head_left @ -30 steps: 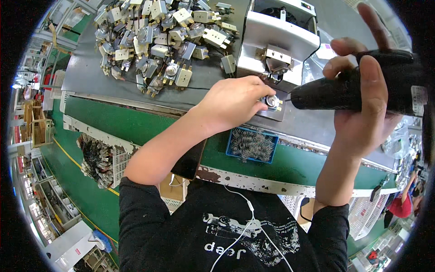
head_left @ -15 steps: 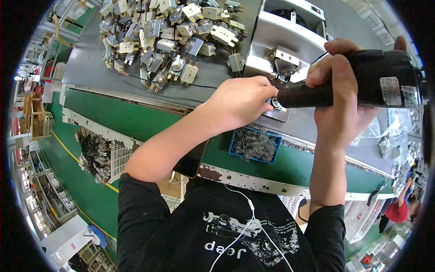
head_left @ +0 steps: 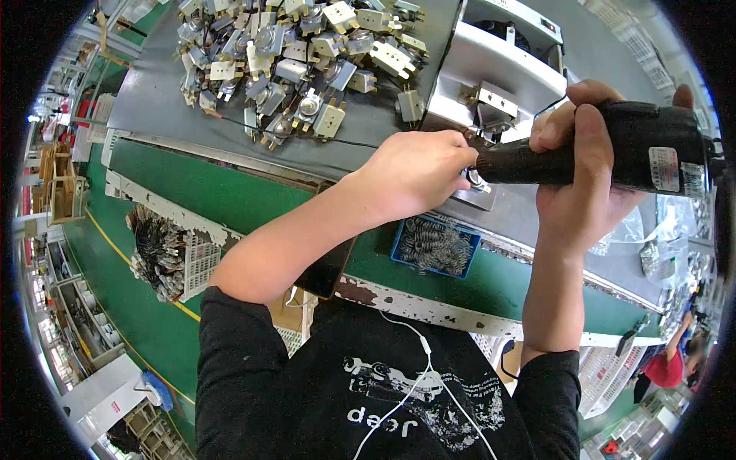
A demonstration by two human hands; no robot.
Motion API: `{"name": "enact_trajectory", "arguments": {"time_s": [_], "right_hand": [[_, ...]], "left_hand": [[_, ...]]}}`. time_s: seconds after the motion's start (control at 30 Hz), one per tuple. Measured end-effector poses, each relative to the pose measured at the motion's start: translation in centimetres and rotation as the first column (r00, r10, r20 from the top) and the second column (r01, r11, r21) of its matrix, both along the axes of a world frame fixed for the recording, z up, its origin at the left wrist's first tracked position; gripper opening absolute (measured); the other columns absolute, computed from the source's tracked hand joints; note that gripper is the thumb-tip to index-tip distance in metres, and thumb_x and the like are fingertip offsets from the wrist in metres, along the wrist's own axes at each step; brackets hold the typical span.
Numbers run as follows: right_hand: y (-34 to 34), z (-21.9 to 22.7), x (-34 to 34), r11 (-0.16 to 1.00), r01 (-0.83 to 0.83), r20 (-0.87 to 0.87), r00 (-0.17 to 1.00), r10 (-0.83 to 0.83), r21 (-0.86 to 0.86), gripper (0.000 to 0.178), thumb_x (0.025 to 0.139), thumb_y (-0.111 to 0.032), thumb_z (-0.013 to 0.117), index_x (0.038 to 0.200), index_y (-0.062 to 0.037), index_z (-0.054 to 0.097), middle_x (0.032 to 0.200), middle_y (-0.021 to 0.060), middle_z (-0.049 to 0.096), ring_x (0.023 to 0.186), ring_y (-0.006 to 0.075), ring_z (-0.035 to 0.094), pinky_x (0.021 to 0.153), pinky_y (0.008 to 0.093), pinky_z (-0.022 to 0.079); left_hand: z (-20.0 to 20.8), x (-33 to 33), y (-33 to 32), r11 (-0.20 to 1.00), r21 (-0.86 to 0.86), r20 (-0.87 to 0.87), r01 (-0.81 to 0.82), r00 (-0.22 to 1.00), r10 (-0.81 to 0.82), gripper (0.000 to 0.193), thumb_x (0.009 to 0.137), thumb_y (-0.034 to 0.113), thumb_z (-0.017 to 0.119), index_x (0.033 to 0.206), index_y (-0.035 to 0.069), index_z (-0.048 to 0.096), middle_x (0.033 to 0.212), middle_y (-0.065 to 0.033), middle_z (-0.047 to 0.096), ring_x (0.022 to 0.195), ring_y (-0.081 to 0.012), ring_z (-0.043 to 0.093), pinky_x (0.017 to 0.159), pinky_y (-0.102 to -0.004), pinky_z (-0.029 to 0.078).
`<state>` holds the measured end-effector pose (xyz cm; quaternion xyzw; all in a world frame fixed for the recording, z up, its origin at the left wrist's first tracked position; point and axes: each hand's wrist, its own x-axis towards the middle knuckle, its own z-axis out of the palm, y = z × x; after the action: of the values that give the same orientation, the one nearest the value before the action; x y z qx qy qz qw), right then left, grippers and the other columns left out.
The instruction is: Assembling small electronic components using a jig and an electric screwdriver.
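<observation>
A: Where is the electric screwdriver [head_left: 613, 149] held?

B: It is gripped round its stiff black barrel by the right hand [head_left: 583, 192]; the small metal part [head_left: 477, 182] is pinched on the worktop [head_left: 368, 130] by the left hand [head_left: 418, 172]

A: Weight?

B: Judged heavy, rigid

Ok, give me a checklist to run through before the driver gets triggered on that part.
1. Right hand wrapped firmly round the black electric screwdriver: ok.
2. Left hand steadying the small metal part on the grey mat: ok.
3. Driver tip seated on the part: cannot tell, the fingers hide it.
4. Left fingertips clear of the tip: not ok, they sit right beside it.
5. Blue tray of springs within reach: ok.
</observation>
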<state>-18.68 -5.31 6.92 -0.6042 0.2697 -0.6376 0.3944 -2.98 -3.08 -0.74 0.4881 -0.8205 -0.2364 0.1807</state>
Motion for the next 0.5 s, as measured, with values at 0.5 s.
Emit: {"name": "enact_trajectory", "arguments": {"time_s": [0.5], "right_hand": [[-0.34,-0.54,0.08,1.0,-0.022,-0.07,0.997,0.022,0.001,0.085,0.093,0.003,0.059,0.157,-0.014,0.007,0.101,0.021,0.065,0.062,0.0167,0.059,0.058,0.0352,0.053]], "left_hand": [[0.55,-0.58,0.02,0.998,0.063,0.033,-0.015,0.999,0.013,0.022,0.09,0.023,0.068,0.097,0.002,0.067,0.104,-0.0128,0.066,0.095,-0.0326,0.068,0.081,-0.044,0.056]]}}
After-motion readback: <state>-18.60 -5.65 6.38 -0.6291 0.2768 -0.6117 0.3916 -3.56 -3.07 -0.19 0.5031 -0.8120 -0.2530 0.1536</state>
